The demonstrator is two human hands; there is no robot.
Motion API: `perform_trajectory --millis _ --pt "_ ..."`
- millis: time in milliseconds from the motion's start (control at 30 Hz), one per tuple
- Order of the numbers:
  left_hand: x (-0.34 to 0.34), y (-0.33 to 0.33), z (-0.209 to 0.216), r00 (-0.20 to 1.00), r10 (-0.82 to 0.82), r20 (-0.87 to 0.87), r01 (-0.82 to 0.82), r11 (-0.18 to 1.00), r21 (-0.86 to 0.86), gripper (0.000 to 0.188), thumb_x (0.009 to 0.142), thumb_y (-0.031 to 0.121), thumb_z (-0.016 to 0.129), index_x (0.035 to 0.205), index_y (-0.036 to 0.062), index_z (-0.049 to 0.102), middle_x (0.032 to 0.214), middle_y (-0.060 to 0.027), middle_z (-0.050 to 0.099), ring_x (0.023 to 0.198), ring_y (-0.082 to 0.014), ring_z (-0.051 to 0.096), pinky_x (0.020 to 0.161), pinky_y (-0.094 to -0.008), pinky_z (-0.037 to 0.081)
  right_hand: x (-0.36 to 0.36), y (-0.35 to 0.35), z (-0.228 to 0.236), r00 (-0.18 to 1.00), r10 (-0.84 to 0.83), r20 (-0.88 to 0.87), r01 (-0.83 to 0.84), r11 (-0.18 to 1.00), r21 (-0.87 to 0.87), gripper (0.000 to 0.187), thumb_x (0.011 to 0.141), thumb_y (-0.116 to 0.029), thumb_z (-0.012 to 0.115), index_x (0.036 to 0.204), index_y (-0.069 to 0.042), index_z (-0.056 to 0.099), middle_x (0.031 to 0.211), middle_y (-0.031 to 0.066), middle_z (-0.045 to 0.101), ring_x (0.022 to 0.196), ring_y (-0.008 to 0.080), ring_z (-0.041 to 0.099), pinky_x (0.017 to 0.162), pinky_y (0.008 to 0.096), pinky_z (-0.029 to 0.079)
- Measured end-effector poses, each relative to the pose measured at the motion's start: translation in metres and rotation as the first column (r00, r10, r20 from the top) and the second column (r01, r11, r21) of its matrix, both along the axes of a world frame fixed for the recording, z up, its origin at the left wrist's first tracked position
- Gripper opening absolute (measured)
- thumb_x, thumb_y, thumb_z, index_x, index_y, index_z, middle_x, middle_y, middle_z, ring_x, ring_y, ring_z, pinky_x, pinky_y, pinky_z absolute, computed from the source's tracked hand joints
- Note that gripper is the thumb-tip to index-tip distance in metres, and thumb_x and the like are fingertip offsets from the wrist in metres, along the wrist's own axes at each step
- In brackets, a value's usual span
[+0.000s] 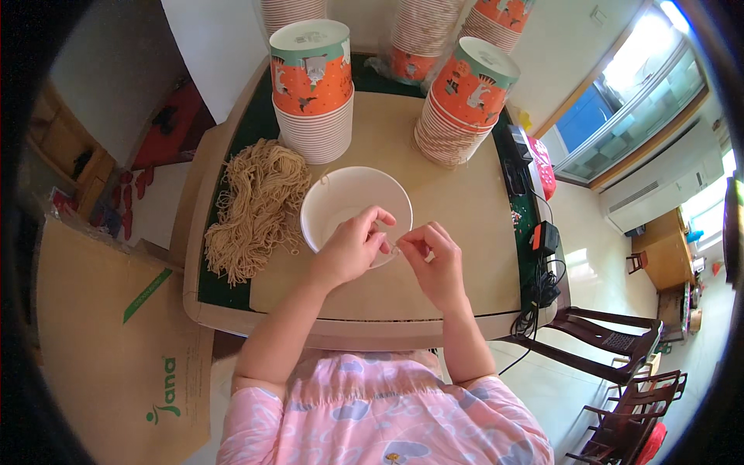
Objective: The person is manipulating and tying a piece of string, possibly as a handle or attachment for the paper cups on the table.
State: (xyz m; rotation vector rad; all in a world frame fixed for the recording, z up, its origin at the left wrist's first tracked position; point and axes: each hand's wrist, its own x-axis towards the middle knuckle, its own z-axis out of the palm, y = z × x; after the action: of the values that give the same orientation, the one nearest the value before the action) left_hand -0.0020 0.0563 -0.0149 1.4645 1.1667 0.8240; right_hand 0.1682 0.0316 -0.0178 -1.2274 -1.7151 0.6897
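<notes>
A white paper bucket (329, 211) stands tilted toward me on the table, its wide mouth showing. At its near right rim both hands meet over a small piece of string (394, 250). My left hand (353, 246) is over the rim with fingers curled and pinched at one side of the string. From the other side my right hand (434, 260) pinches it between thumb and forefinger. Much of the string is hidden by the fingers. A short loop of tan string (325, 179) shows at the bucket's far left rim. Beside the bucket lies a loose heap of tan strings (257, 205).
Stacked paper buckets with orange and green print stand at the back left (311, 93) and back right (469, 97), with more wrapped stacks behind. A power adapter (545, 239) and tangled cables line the table's right edge. A large cardboard sheet (124, 333) leans at the left.
</notes>
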Motion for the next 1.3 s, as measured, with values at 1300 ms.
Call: perform_trajectory --millis 1300 --pt "-0.012 0.006 -0.006 0.977 -0.183 -0.113 0.193 0.977 0.087 0.006 0.085 0.008 0.066 0.089 0.0032 0.064 0.064 0.0011 0.056 0.050 -0.0069 0.044 0.047 -0.0260 0.036 -0.017 -0.009 -0.049 0.669 -0.071 -0.740 -0.161 0.958 -0.237 0.010 0.093 -0.009 0.060 0.092 0.001 0.059 0.081 0.0015 0.060 0.073 0.0079 0.054 0.065 0.0215 0.043"
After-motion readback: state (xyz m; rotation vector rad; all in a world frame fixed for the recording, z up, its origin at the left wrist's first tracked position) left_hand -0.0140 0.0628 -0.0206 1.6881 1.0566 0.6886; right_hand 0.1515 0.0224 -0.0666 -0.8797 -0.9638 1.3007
